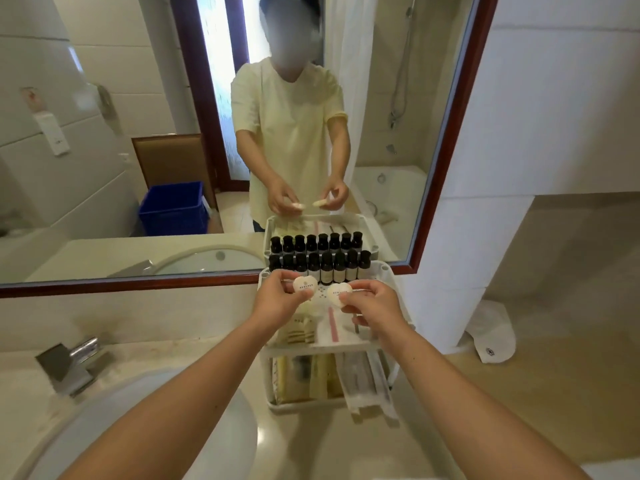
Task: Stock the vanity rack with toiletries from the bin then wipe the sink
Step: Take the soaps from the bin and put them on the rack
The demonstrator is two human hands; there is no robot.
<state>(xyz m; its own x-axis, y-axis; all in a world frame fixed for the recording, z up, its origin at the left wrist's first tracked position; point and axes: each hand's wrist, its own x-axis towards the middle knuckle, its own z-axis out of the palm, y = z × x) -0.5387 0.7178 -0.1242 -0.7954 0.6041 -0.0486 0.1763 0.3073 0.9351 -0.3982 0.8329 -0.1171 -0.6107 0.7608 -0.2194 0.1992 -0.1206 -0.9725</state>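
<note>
Nearest, the sink (242, 431) and its tap (72, 367) sit at the left of the worktop (519, 393). No cloth is in sight, so the wiping looks not yet begun. Just right of the sink stands the rack (346, 345), its lower shelf packed with flat packets (304, 375) and its top shelf holding sachets (299, 329) in front. Above that shelf the left hand (277, 299) pinches one round soap (305, 285) and the right hand (374, 303) pinches another soap (337, 293), neither set down. Behind them a full row of dark bottles (325, 268) lines the back edge, so stocking seems well along. The open patch between sachets and bottles looks free. Farther off, the mirror (104, 133) reflects a blue bin (171, 207) on the floor behind the person.
</note>
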